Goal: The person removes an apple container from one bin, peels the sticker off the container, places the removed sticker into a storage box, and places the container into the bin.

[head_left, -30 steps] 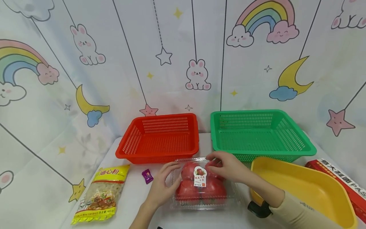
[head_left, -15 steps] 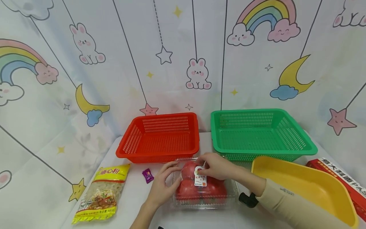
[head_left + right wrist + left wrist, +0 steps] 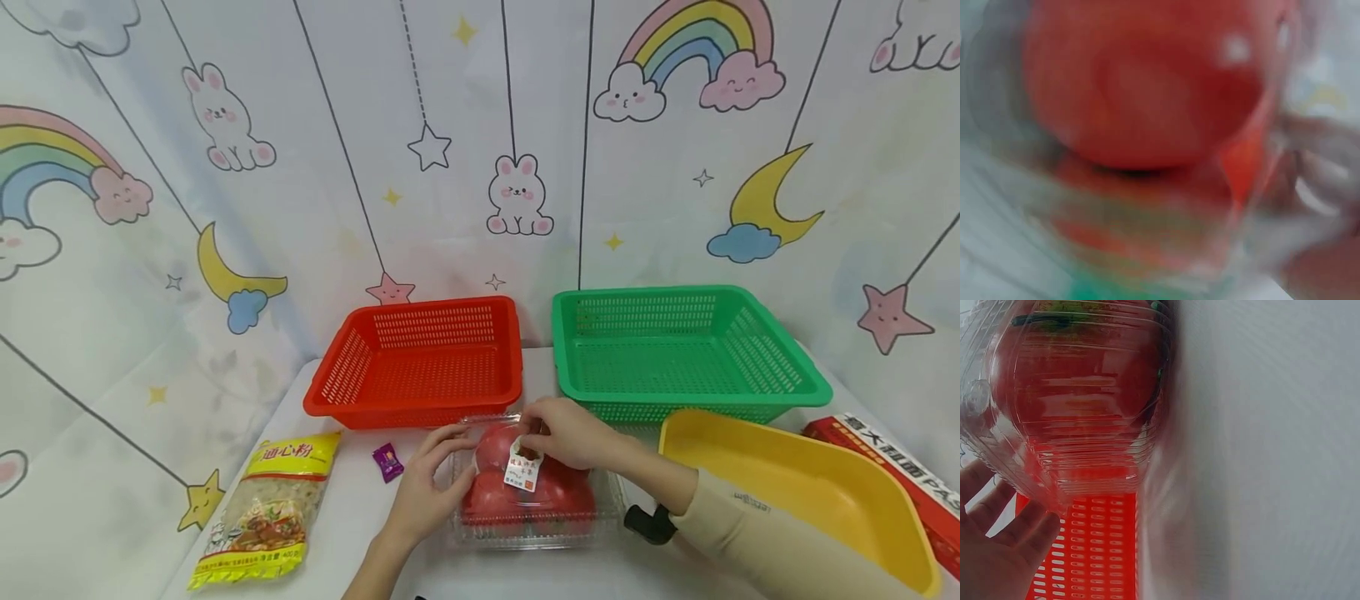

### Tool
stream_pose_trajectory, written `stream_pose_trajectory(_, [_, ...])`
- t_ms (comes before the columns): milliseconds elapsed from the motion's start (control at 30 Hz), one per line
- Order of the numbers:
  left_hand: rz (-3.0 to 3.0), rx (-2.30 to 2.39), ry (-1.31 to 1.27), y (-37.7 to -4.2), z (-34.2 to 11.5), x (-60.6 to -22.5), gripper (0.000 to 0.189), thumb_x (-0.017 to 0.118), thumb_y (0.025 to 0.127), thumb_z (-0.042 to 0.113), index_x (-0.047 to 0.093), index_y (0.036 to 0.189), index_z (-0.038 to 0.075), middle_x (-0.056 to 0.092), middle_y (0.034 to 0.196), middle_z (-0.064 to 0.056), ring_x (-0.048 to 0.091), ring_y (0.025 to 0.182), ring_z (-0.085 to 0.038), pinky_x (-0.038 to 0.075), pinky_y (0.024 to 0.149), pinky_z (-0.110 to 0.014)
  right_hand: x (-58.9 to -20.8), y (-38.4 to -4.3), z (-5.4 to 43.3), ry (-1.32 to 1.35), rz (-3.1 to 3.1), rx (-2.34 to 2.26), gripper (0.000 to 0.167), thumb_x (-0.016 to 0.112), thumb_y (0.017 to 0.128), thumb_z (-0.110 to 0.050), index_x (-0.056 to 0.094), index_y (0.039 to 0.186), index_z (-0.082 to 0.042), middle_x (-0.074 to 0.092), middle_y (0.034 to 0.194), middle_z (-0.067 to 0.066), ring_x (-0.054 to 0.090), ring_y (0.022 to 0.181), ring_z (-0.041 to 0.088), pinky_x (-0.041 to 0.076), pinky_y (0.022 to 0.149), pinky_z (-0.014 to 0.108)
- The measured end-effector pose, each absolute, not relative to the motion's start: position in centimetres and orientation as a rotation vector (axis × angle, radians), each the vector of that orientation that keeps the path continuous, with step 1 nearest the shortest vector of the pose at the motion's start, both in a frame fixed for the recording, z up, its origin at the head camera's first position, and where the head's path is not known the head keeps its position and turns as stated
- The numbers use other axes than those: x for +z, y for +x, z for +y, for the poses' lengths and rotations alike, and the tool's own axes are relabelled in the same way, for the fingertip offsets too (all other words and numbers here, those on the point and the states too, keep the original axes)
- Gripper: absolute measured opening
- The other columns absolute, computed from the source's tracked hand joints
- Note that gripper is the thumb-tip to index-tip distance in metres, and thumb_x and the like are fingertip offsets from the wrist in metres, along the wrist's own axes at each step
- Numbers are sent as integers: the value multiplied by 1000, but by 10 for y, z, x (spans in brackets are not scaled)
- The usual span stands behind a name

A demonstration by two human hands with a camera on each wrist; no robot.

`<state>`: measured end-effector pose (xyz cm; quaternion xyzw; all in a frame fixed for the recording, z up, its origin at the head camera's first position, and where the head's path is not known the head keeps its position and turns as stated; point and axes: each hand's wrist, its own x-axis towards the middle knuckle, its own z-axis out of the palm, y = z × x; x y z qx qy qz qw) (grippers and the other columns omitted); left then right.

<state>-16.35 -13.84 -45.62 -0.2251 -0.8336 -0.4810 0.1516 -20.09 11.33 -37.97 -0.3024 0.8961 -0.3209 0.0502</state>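
Observation:
A clear plastic clamshell box (image 3: pixel 611 508) with red tomatoes (image 3: pixel 491 500) inside sits in front of the baskets. Green stems show through its wall in the left wrist view. My right hand (image 3: pixel 566 435) pinches the upper end of a white label (image 3: pixel 520 475) on the lid, and the label sits tilted. At the box's left side rests my left hand (image 3: pixel 427 492); its fingertips touch the plastic in the left wrist view, fingers spread and lightly bent. The right wrist view is blurred, with a tomato (image 3: pixel 1141 81) close up and the fingers at its right edge.
Behind the box stand a red basket (image 3: pixel 427 412) and a green basket (image 3: pixel 690 404). A yellow tray (image 3: pixel 795 492) and a red pasta box (image 3: pixel 892 483) lie to the right. Left are a pasta bag (image 3: pixel 266 508) and a small purple packet (image 3: pixel 387 462).
My right hand has moved left from the box's right top edge onto the label and taken hold of its upper end. The label has turned from upright to tilted. My left hand has stayed put.

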Motion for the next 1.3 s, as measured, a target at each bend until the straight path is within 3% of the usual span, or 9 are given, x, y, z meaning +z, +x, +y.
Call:
stream_pose_trajectory(267, [-2402,-1383,-633,-164,-140,-457,28,78,86,13,74,113,16,59,136,5,54,129,-18,42,106,-56,-368,-200,137,-928,2576,-1176,6,70,96,-17,65,92,-17,66,83,-6,59,78,14,54,69,28])
stream_pose_trajectory(533, [-2405,-1396,-628,-163,-141,-458,26,78,87,14,74,113,17,58,137,6,53,129,-18,42,106,-57,-348,-192,167,-901,2503,-1318,8,66,99,-17,68,102,-10,66,91,1,61,84,26,55,72,31])
stream_pose_trajectory(700, [-2402,-1395,-630,-163,-142,-459,27,78,86,13,74,112,18,59,137,6,53,130,-18,42,106,-57,-345,-191,188,-867,2506,-1353,11,64,100,-17,70,106,-9,69,95,4,63,88,22,57,81,37])
stream_pose_trajectory(1300, [-2396,-1393,-647,-164,-139,-458,27,77,86,11,73,112,16,59,138,2,53,130,-20,42,105,-59,-356,-177,274,-587,2596,-1288,19,64,101,-21,71,112,-8,69,104,3,61,89,15,52,76,26])
